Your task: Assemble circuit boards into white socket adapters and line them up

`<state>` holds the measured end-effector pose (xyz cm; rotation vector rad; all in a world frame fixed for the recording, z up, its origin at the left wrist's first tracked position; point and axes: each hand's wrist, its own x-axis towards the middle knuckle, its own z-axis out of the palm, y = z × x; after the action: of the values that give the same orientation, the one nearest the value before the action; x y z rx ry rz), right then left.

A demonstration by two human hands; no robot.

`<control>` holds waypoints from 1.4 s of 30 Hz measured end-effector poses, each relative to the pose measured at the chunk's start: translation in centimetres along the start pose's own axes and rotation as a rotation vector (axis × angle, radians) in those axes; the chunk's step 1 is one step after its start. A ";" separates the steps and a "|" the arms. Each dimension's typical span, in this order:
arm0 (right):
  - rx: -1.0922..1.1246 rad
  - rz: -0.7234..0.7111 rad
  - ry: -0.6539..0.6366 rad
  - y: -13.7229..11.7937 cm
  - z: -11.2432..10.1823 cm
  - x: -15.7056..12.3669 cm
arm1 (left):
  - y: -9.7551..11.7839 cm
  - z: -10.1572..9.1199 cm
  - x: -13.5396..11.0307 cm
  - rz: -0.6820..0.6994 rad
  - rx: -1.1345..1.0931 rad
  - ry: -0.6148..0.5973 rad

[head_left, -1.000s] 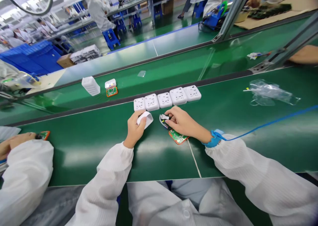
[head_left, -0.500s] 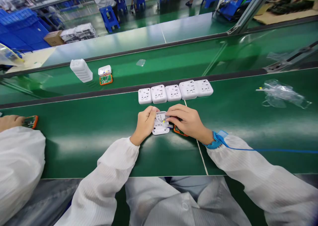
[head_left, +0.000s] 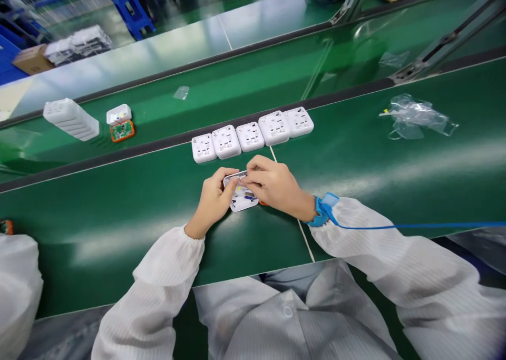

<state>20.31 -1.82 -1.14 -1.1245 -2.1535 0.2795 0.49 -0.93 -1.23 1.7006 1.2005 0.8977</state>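
Fingers and thumb of my left hand point(head_left: 215, 199) grip the left edge of an open white plastic housing point(head_left: 242, 204). Its inside faces up and shows a small yellow spot and a dark blue part. My right hand point(head_left: 275, 187) reaches over the housing's upper right, thumb and fingertips pinched together inside it; what they pinch is too small to make out. Under my right hand an orange edge of a circuit board point(head_left: 263, 203) peeks out, mostly hidden. A blue wrist strap point(head_left: 321, 212) with a cord circles my right wrist.
Several closed white housings point(head_left: 250, 136) stand in a row behind my hands. Further left are a stack of white housings point(head_left: 72, 118) and an orange-framed circuit board point(head_left: 122, 131) beside a white shell. Clear plastic bags point(head_left: 421, 116) lie at right. A co-worker's white sleeve point(head_left: 18, 275) is at left.
My view has swung to the right, so the bench things sit further left. My right fingers have moved deeper over the housing's upper part, and the orange-edged board beside it is now mostly covered.
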 end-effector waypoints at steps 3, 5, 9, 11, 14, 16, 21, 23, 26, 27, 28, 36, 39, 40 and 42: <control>-0.037 -0.021 -0.033 -0.5 -0.6 0.3 | 0.2 0.1 0.0 -0.009 0.037 0.020; -0.070 -0.046 -0.030 -0.8 -1.1 0.3 | 0.4 0.1 0.0 -0.021 0.046 0.049; -0.044 -0.039 -0.042 -1.0 -1.0 0.0 | 0.5 -0.4 -0.1 0.011 -0.035 -0.070; -0.024 -0.021 -0.044 -0.9 -0.6 -0.2 | 0.5 -0.8 -0.2 0.059 -0.059 -0.186; -0.008 -0.006 -0.026 -0.6 0.0 -0.4 | 0.4 -1.1 -0.2 0.127 -0.020 -0.242; -0.005 -0.018 -0.001 -0.5 0.4 -0.5 | 0.5 -1.1 -0.2 0.145 -0.016 -0.239; 0.046 -0.018 0.036 -0.4 0.7 -0.6 | 0.4 -1.0 -0.2 0.118 -0.027 -0.243; 0.075 -0.006 0.021 -0.4 0.7 -0.5 | 0.3 -0.9 -0.2 0.113 -0.017 -0.235; 0.112 0.017 -0.016 -0.4 0.4 -0.2 | 0.1 -0.8 -0.2 0.111 -0.001 -0.204; 0.133 0.028 -0.030 -0.4 0.3 -0.1 | 0.1 -0.7 -0.2 0.111 0.001 -0.196; 0.155 0.040 -0.043 -0.4 0.3 0.0 | 0.2 -0.6 -0.2 0.111 0.005 -0.188; 0.209 -0.053 -0.068 -0.2 0.4 0.8 | 0.2 -0.3 -0.3 0.133 0.101 -0.125; 0.275 -0.101 -0.058 0.0 0.4 0.8 | 0.2 -0.3 -0.3 0.150 0.116 -0.129; 0.300 -0.093 -0.039 0.1 0.4 0.7 | 0.1 -0.4 -0.3 0.152 0.114 -0.133; 0.334 -0.054 -0.003 0.1 0.4 0.6 | 0.1 -0.4 -0.3 0.147 0.104 -0.142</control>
<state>19.89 -1.24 -1.27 -0.8737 -2.0410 0.5917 0.07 -1.12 -0.99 1.9233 1.0543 0.7977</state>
